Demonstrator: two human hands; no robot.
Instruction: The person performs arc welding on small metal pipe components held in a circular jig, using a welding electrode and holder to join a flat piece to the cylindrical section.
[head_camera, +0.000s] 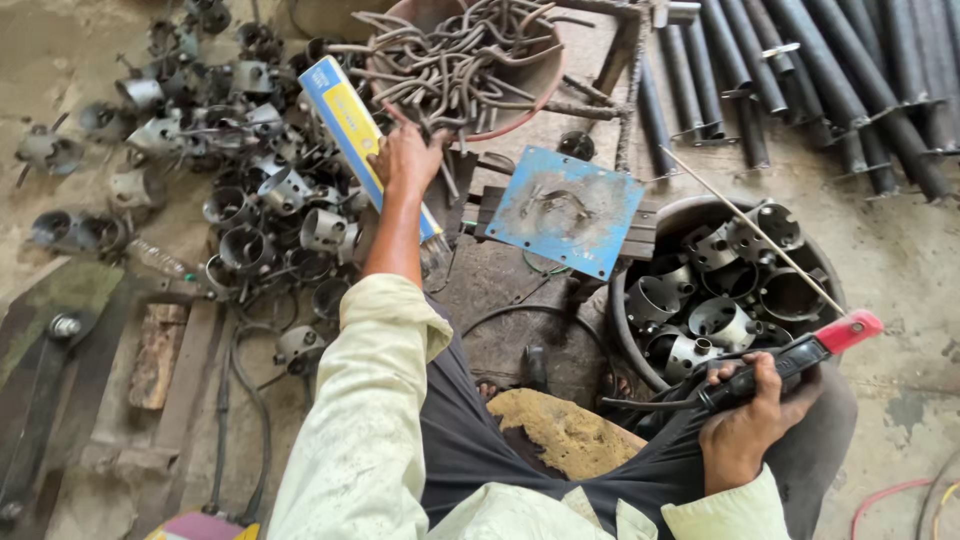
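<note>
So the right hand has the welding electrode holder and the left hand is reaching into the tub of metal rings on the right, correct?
Not quite. The right hand does hold the electrode holder, but the left hand is reaching up to the bowl of bent metal rods, not the tub of metal rings. The head view shows this.

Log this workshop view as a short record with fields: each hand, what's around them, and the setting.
Setting: workshop floor, seen from a head camera looking down
Left hand: stretched out to the bowl of bent rods, beside a long blue and yellow box
Right hand: grips a welding holder with a thin rod clamped in it
Centre: blue metal plate
Right: tub of metal rings, dark pipes
Left: heap of ring parts
</note>
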